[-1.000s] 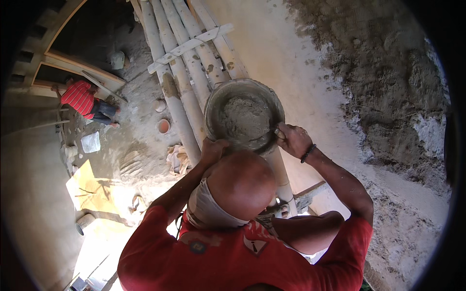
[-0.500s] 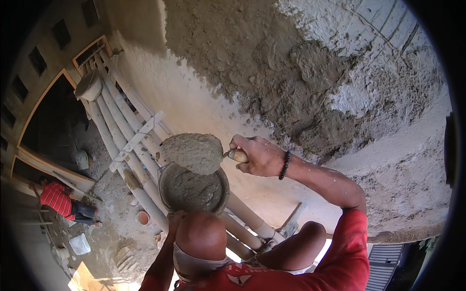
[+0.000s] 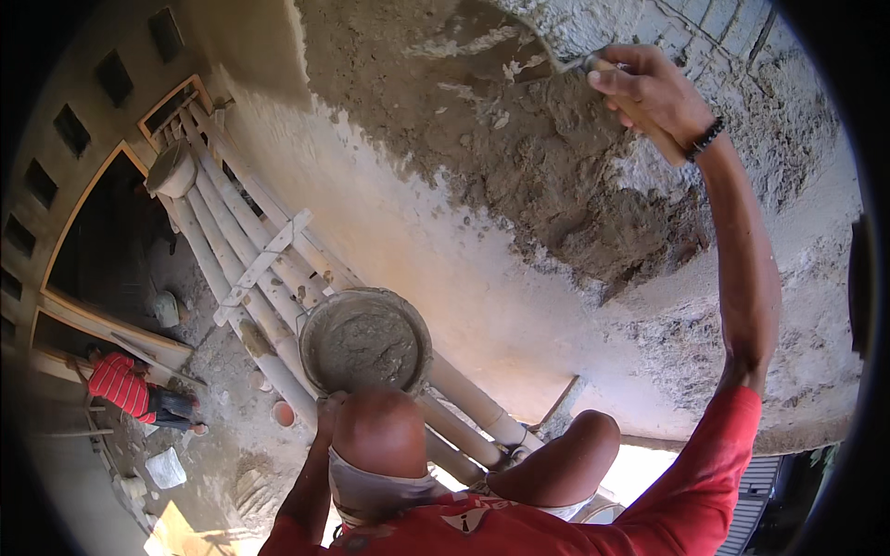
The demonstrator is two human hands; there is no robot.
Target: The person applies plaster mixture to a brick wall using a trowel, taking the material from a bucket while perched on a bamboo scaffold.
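Note:
High against the wall, my right hand is closed round the wooden handle of a trowel. Its blade lies close to the wet mortar, with pale streaks and no heap on it; whether it touches the wall I cannot tell. Below stands a round bucket of grey mortar, resting on the poles. At the bucket's near rim my left hand is closed, its fingers partly hidden behind my bent knee.
Scaffold poles, tied with a crosspiece, run to the far left beside the wall. Another bucket stands at their far end. On the floor far below, a person in a red striped shirt is near a doorway.
My right hand has risen from above the bucket to the upper wall. The heap of mortar on the trowel has gone. The left hand stays at the bucket.

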